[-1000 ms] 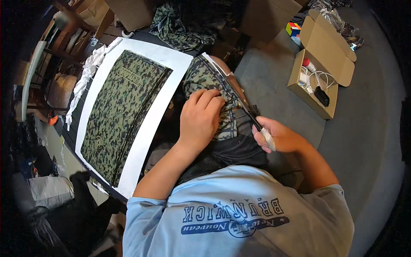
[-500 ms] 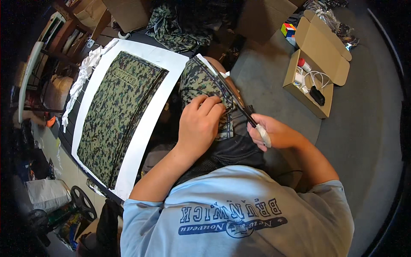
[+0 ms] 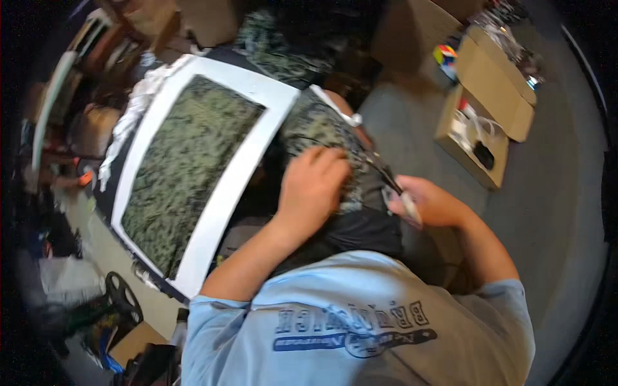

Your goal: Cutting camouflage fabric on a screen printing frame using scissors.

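My left hand (image 3: 312, 190) has curled fingers gripping a camouflage fabric piece (image 3: 302, 125) over my lap. Dark scissors (image 3: 386, 172) with pale wrapping on a handle are held in my right hand (image 3: 421, 199), their blades along the fabric’s right edge, beside a narrow white strip. Motion blur hides whether the blades touch it. Left of my hands, a stack of camouflage fabric pieces (image 3: 183, 161) lies on a large white sheet (image 3: 219, 212), which rests on a dark surface.
An open cardboard box (image 3: 496, 71) holding cables stands at right beside a multicoloured cube (image 3: 444, 59). Crumpled white scraps (image 3: 125, 128) line the sheet’s left edge. Camouflage cloth (image 3: 273, 55) is heaped at top. A black wheel-shaped object (image 3: 122, 296) lies lower left.
The view has jiggled slightly and become blurred, shifting the scene a little rightward since half a second ago. Both hands keep their grips, with the scissors still along the fabric’s edge.
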Action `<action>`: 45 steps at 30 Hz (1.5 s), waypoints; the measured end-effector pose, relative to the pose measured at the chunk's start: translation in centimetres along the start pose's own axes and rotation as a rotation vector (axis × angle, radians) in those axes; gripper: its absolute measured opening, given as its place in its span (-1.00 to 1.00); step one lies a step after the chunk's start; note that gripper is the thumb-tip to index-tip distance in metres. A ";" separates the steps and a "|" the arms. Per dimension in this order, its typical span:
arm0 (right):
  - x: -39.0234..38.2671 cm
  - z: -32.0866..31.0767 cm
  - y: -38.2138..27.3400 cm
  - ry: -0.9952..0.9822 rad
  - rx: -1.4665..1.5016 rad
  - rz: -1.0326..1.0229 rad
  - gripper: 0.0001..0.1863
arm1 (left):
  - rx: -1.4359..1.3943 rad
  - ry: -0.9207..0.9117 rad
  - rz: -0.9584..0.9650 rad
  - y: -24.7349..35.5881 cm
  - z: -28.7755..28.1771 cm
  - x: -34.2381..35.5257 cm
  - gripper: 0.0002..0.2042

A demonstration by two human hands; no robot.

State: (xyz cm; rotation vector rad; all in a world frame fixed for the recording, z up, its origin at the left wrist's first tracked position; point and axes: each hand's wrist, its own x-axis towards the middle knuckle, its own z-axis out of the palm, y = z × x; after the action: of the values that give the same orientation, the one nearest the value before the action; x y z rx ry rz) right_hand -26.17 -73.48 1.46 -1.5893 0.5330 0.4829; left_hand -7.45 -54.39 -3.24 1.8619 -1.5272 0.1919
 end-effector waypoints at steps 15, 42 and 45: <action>2.5 0.1 3.0 -0.046 0.342 -0.017 -0.91 | 0.113 0.017 0.041 -0.4 1.6 -1.6 -0.82; 0.8 0.8 1.2 -0.097 0.294 -0.039 -0.76 | -0.009 0.183 -0.099 -1.7 1.7 1.4 -0.88; 1.1 0.7 1.3 -0.061 0.205 -0.043 -0.75 | -0.006 0.168 -0.087 -1.6 1.9 1.8 -0.88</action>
State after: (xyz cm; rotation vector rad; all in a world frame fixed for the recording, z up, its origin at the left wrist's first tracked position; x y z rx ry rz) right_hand -26.07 -72.97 -0.25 -1.3828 0.4852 0.4290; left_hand -6.10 -56.84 -4.32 1.8536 -1.3293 0.2950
